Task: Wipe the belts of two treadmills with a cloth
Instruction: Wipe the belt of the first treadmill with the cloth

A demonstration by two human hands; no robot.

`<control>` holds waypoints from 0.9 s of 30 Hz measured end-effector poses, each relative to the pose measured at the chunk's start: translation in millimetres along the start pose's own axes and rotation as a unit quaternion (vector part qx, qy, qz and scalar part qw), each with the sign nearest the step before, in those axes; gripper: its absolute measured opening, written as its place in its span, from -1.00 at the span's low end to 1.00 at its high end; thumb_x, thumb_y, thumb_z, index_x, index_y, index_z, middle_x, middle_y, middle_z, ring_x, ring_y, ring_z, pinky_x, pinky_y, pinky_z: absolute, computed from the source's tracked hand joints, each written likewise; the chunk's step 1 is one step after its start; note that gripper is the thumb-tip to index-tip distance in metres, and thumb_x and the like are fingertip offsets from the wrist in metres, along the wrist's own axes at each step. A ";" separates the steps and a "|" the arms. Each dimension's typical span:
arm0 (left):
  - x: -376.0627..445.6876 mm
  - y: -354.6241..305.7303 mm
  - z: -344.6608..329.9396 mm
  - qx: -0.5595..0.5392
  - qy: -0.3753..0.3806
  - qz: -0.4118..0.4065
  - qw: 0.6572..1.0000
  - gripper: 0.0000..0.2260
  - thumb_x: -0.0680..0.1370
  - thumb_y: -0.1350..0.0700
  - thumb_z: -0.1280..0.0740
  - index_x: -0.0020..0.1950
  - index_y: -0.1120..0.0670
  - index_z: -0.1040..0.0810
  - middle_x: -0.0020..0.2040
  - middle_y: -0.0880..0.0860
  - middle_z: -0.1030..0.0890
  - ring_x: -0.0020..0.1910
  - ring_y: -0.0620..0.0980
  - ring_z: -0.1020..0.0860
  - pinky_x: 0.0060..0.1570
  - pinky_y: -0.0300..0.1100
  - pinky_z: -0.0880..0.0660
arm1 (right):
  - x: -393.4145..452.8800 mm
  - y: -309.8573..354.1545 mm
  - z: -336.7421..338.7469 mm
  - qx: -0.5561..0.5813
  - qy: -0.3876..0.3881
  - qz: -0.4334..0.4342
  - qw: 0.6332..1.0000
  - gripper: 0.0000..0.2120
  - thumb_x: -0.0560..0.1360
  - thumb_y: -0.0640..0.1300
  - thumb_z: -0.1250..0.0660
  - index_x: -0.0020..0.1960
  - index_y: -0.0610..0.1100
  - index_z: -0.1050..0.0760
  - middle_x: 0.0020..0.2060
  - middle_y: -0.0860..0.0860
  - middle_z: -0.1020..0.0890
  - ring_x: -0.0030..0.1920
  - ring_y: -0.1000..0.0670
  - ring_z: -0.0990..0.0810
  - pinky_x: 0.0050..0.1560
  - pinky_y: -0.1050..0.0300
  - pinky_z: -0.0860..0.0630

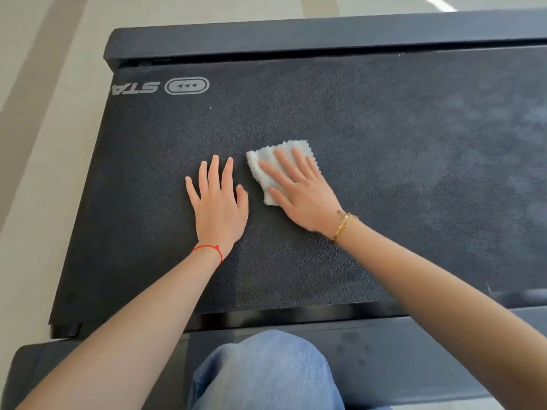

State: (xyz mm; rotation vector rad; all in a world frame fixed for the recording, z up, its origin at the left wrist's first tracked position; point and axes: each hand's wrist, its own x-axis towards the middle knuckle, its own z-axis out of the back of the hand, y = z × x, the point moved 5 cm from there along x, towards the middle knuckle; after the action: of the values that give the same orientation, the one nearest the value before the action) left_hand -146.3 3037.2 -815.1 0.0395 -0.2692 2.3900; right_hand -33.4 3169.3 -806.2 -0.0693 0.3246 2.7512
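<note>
— White and nubbly, the small folded terry cloth (pixel 276 170) lies flat near the middle of the dark grey textured treadmill belt (pixel 399 161). Who has it?

— The right hand (pixel 299 192), gold chain bracelet (pixel 342 227) at the wrist, presses down on it with straight, spread fingers; nothing is curled around the fabric, and the cloth's far and left edges show past the fingertips.

— And the other hand?

— The left hand (pixel 217 199), red string bracelet (pixel 210 252) at the wrist, rests palm-down on the bare belt just beside the cloth, fingers extended and slightly fanned, holding nothing.

— What frames them?

— A pale grey oval logo with three arrowheads (pixel 187 85) and upside-down lettering beginning "STA" is printed at the belt's far left corner. A black end cover (pixel 266 39) runs across the far edge, a black side rail (pixel 399 344) across the near one. A knee in light blue denim (pixel 266 371) rests at the bottom, and cream floor tiles (pixel 38 113) lie to the left.
</note>
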 end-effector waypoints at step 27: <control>3.2 -4.0 -3.7 0.055 0.028 0.023 0.998 -0.46 0.62 -0.06 0.14 0.62 0.00 -0.06 0.62 0.07 -0.11 0.60 0.10 -0.05 0.52 0.25 -0.03 | 176.9 -124.5 49.1 0.043 -0.040 -0.173 0.983 -0.50 0.67 0.08 0.13 0.60 0.07 0.04 0.60 -0.08 0.04 0.57 -0.27 0.14 0.53 -0.23 0.19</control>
State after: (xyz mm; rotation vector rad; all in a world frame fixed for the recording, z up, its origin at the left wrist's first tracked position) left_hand -145.8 3043.0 -817.6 0.0170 -0.1120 2.4449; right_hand -152.9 3356.1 -801.3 0.0075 0.3705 2.3857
